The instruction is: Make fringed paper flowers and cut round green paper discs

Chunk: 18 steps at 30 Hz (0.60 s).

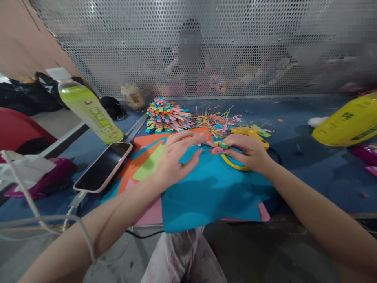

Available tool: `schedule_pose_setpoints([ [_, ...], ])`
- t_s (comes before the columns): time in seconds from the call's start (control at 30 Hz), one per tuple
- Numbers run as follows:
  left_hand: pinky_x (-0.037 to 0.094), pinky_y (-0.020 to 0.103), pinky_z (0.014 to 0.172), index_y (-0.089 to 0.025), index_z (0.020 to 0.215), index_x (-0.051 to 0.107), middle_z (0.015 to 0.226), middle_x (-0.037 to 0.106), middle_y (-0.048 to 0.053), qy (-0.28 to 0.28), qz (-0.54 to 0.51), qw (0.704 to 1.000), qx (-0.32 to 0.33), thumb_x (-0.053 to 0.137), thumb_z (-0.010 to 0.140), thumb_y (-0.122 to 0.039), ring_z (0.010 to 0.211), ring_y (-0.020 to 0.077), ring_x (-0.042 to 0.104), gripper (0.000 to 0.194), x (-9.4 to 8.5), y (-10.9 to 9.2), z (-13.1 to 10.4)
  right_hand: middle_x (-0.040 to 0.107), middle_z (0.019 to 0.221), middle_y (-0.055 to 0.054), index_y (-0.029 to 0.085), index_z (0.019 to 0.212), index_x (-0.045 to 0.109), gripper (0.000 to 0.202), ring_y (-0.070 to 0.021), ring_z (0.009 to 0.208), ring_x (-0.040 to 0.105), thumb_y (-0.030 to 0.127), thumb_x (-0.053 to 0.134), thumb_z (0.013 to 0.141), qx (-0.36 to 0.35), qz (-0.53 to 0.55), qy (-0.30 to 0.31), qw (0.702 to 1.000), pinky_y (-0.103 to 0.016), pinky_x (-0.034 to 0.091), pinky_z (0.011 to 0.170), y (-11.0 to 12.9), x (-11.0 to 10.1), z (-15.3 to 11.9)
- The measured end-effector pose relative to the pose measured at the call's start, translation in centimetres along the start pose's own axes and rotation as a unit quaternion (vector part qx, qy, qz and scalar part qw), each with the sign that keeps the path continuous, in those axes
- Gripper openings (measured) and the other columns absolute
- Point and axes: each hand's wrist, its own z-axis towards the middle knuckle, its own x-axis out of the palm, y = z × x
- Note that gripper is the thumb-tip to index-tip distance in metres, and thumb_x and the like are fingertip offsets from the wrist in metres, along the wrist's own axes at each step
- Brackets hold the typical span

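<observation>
My right hand (pixel 247 151) pinches a small paper flower (pixel 218 147) with pink, green and orange pieces, above a blue sheet (pixel 212 192). Fingers apart, my left hand (pixel 180 155) hovers just left of the flower and holds nothing that I can make out. Below my right hand a yellow curved handle (pixel 235 165) rests on the blue sheet. Behind that hand lies a yellow glue gun (pixel 247 131), partly hidden by it. Orange sheets (pixel 141 151) and a light green sheet (pixel 149 163) stick out under my left hand.
A fringed paper cone (pixel 165 116) stands at the back beside loose paper strips (pixel 216 121). On the left are a phone (pixel 103 167) with a cable, a green drink bottle (pixel 90 108) and a tissue pack (pixel 41 177). A yellow bottle (pixel 347 122) is at right. A perforated metal panel (pixel 250 47) closes the back.
</observation>
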Motion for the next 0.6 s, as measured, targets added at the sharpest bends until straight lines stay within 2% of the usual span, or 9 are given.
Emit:
schedule_pose_setpoints([
  [0.13, 0.038, 0.039, 0.102, -0.025, 0.110, 0.063, 0.104, 0.071, 0.004, 0.000, -0.057, 0.998, -0.016, 0.061, 0.079, -0.018, 0.110, 0.0205, 0.056, 0.032, 0.1, -0.7, 0.1, 0.066, 0.079, -0.002, 0.026, 0.081, 0.057, 0.009, -0.0164, 0.074, 0.062, 0.033, 0.057, 0.086, 0.005, -0.015, 0.015, 1.000, -0.033, 0.053, 0.069, 0.1, -0.3, -0.2],
  [0.23, 0.039, 0.039, 0.102, -0.024, 0.115, 0.060, 0.105, 0.071, 0.004, 0.019, -0.066, 0.998, -0.004, 0.060, 0.080, -0.017, 0.110, 0.0201, 0.057, 0.036, 0.1, -1.1, 0.1, 0.067, 0.085, -0.002, 0.026, 0.086, 0.059, 0.002, -0.0161, 0.081, 0.064, 0.027, 0.057, 0.087, -0.049, -0.043, 0.019, 0.998, -0.032, 0.054, 0.073, 0.1, -0.6, -0.3],
  [0.37, 0.042, 0.038, 0.099, -0.023, 0.114, 0.061, 0.101, 0.072, 0.005, 0.034, -0.070, 0.997, 0.013, 0.065, 0.076, -0.017, 0.107, 0.0206, 0.060, 0.039, 0.1, -1.5, 0.1, 0.068, 0.091, -0.006, 0.022, 0.097, 0.060, 0.011, -0.0166, 0.084, 0.063, 0.019, 0.055, 0.088, -0.138, -0.138, 0.028, 0.980, -0.031, 0.053, 0.076, 0.4, -1.0, -0.3],
  [0.5, 0.050, 0.036, 0.089, -0.021, 0.117, 0.057, 0.094, 0.073, 0.003, 0.018, -0.027, 0.993, 0.112, 0.070, 0.072, -0.020, 0.099, 0.0189, 0.061, 0.046, 0.2, -1.3, 0.0, 0.068, 0.084, -0.007, 0.016, 0.094, 0.059, 0.011, -0.0180, 0.078, 0.061, 0.011, 0.059, 0.084, -0.249, -0.224, 0.012, 0.942, -0.032, 0.052, 0.070, 1.1, -1.6, -0.2],
  [0.6, 0.051, 0.031, 0.084, -0.022, 0.118, 0.053, 0.091, 0.073, 0.002, 0.007, -0.003, 0.984, 0.179, 0.068, 0.075, -0.016, 0.097, 0.0165, 0.061, 0.046, 0.2, -1.2, 0.0, 0.068, 0.085, -0.006, 0.017, 0.092, 0.059, 0.010, -0.0175, 0.078, 0.061, 0.011, 0.053, 0.087, -0.276, -0.266, 0.022, 0.923, -0.031, 0.052, 0.068, 2.0, -2.1, -0.1],
])
